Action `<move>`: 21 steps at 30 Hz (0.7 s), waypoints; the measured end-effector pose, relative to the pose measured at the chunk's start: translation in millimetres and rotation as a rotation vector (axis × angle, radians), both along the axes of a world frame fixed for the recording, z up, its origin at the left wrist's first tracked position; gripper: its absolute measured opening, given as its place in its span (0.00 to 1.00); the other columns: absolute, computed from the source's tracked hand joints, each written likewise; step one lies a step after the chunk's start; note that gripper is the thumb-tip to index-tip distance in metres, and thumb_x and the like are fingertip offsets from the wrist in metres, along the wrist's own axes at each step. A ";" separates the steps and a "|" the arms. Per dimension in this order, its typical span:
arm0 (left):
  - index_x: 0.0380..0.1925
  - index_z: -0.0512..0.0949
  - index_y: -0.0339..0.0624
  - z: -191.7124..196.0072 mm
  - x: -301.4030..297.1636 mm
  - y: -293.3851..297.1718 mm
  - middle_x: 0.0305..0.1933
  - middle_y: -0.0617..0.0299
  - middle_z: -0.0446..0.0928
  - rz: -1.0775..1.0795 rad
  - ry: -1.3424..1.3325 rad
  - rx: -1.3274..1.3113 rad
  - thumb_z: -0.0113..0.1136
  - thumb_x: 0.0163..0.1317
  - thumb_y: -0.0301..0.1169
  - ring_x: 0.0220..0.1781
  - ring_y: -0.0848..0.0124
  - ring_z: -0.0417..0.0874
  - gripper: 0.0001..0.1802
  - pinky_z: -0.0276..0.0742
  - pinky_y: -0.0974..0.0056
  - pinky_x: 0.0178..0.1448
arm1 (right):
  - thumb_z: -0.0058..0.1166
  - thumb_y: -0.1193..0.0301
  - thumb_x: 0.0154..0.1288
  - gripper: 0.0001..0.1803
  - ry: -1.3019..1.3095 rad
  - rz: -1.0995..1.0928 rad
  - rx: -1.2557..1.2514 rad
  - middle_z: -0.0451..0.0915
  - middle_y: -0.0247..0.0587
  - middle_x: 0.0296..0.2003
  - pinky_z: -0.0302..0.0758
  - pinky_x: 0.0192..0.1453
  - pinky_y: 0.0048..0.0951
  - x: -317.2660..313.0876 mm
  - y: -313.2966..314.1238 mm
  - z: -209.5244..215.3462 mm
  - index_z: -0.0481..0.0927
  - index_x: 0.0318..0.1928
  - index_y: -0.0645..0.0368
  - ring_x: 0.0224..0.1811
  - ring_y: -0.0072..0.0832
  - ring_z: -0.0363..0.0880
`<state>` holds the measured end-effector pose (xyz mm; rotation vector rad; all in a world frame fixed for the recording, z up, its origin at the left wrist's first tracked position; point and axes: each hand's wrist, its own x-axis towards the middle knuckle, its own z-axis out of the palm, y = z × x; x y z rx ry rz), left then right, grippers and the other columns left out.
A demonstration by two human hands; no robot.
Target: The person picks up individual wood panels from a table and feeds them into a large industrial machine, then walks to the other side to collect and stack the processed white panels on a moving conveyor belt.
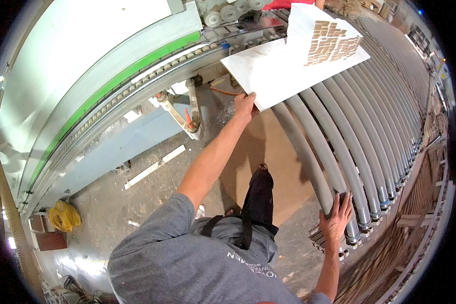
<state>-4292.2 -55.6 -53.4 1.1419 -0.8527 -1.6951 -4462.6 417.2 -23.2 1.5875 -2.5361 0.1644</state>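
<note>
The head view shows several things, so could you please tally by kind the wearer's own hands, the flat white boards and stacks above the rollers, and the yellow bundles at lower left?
Bare left hand and bare right hand: 2
Large flat white board: 1
White stack with brown ends: 1
Crumpled yellow bundle: 1
Total: 5

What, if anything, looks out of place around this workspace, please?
A white strip lies loose on the floor, left of the person's feet. It looks odd there, perhaps a stray offcut left underfoot rather than put away.
</note>
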 end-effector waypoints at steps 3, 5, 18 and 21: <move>0.39 0.80 0.30 -5.8 8.6 -7.7 0.39 0.56 0.82 -0.005 -0.020 -0.039 0.60 0.66 0.28 0.34 0.67 0.83 0.09 0.80 0.59 0.38 | 0.69 0.64 0.49 0.52 -0.007 -0.001 -0.009 0.51 0.60 0.74 0.55 0.73 0.60 2.2 -4.2 -0.3 0.56 0.74 0.53 0.75 0.58 0.52; 0.41 0.80 0.30 -12.7 13.3 -15.0 0.40 0.56 0.82 0.007 -0.006 -0.051 0.59 0.66 0.27 0.33 0.66 0.83 0.10 0.80 0.59 0.37 | 0.69 0.64 0.49 0.52 -0.015 -0.018 0.018 0.52 0.60 0.74 0.55 0.74 0.60 2.7 -8.9 -0.2 0.56 0.74 0.53 0.75 0.58 0.52; 0.48 0.74 0.26 0.3 -1.0 -11.0 0.50 0.49 0.79 0.025 0.113 0.064 0.62 0.64 0.26 0.48 0.57 0.83 0.16 0.82 0.55 0.51 | 0.70 0.64 0.46 0.56 -0.003 -0.008 0.007 0.50 0.59 0.75 0.54 0.74 0.60 -1.3 -4.4 -0.8 0.54 0.75 0.52 0.76 0.58 0.51; 0.48 0.74 0.26 -6.6 1.3 -15.7 0.51 0.49 0.79 0.016 0.144 0.064 0.63 0.64 0.26 0.48 0.58 0.83 0.17 0.82 0.55 0.52 | 0.70 0.64 0.46 0.56 -0.017 -0.023 0.020 0.49 0.58 0.75 0.53 0.74 0.60 -1.0 -6.4 -0.8 0.54 0.75 0.52 0.76 0.57 0.49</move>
